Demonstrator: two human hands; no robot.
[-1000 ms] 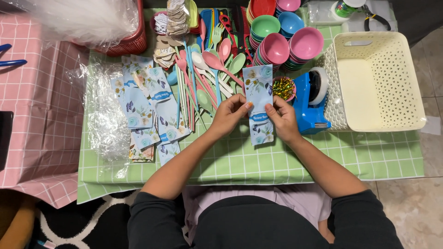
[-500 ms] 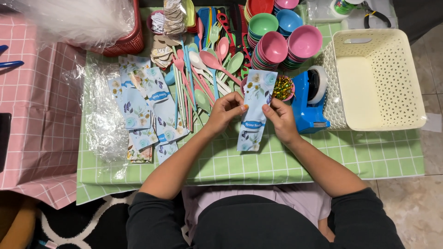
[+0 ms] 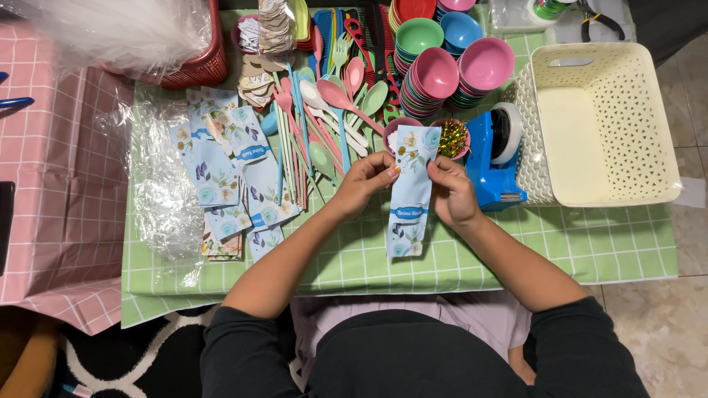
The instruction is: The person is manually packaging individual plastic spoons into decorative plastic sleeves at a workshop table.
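Both hands (image 3: 409,184) grip floral pouch (image 3: 410,199) w/ fingertips.

A long pale-blue floral paper sleeve (image 3: 410,193) stands mid-frame; a spread pile of matching floral sleeves (image 3: 230,177) lies centre-left.

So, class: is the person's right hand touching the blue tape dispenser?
Apart. The head view shows green tablecloth between the right hand and the blue tape dispenser.

Your view is bright and evenly lit from overhead, with soft, short shadows under your hands and the cream basket (image 3: 605,125). Focus is sharp across the green checked tablecloth (image 3: 369,258). White glare on the crinkled plastic wrap (image 3: 125,29); dark corners at bottom.
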